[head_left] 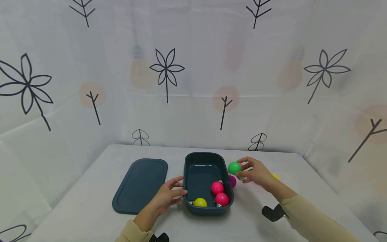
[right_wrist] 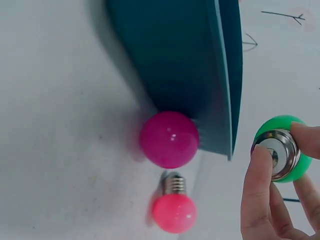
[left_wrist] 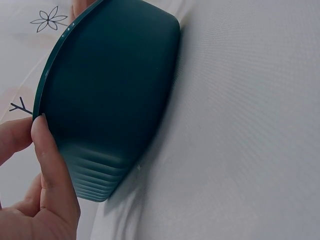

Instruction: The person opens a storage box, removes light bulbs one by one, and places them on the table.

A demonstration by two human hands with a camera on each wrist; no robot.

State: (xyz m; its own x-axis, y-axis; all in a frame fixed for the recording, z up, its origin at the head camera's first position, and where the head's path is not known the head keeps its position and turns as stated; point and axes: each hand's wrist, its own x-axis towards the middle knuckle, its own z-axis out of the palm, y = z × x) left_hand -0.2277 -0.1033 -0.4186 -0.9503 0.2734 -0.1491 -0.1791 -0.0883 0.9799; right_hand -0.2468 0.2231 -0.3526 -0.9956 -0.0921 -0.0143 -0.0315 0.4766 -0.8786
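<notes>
Pinching a green bulb (head_left: 234, 168) by its metal base, the right hand (head_left: 255, 173) holds it up just beyond the right rim of a dark teal container (head_left: 208, 211), toward the far end. The left hand (head_left: 166, 198) grips the container's left rim between thumb and finger (the thumb lies against the outer wall). Inside the container, a yellow bulb (head_left: 200, 202) lies in the near left corner, its screw base pointing left, and two pink bulbs (head_left: 222, 199) sit close together on the right, one a little farther than the other.

Below the raised bulb, a purple bulb (right_wrist: 169, 139) rests on the table (head_left: 90, 201) by the container's right side (whether they touch, I cannot tell). Just beside it lies a loose pink bulb (right_wrist: 174, 213), its base toward the purple one. Another yellow bulb (head_left: 275, 176) shows farther right, mostly hidden behind the right wrist. Left of the container, a flat dark teal lid (head_left: 140, 186) lies on the table, and a patterned white cloth (head_left: 193, 114) hangs at the far side.
</notes>
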